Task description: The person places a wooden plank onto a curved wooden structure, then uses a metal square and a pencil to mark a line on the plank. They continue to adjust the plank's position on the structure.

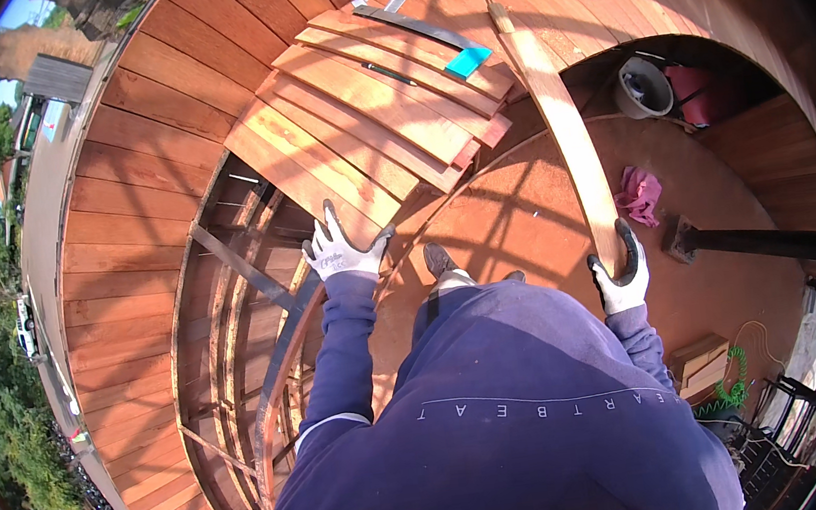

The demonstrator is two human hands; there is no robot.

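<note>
Under the right hand (620,279), the plank's (565,126) end hides.

Plank (563,116) right of board stack (381,107).

No packages, signs or screens in sight; only a small turquoise tag (467,61) lies atop the stacked boards (381,107).

Curved reddish wooden plank deck (124,237) beyond both gloved hands, loose pale boards (361,109) stacked ahead of the left hand (342,252) (fanned out), grey metal strip (417,24) on top, teal rectangular block (468,62) beside it
</note>
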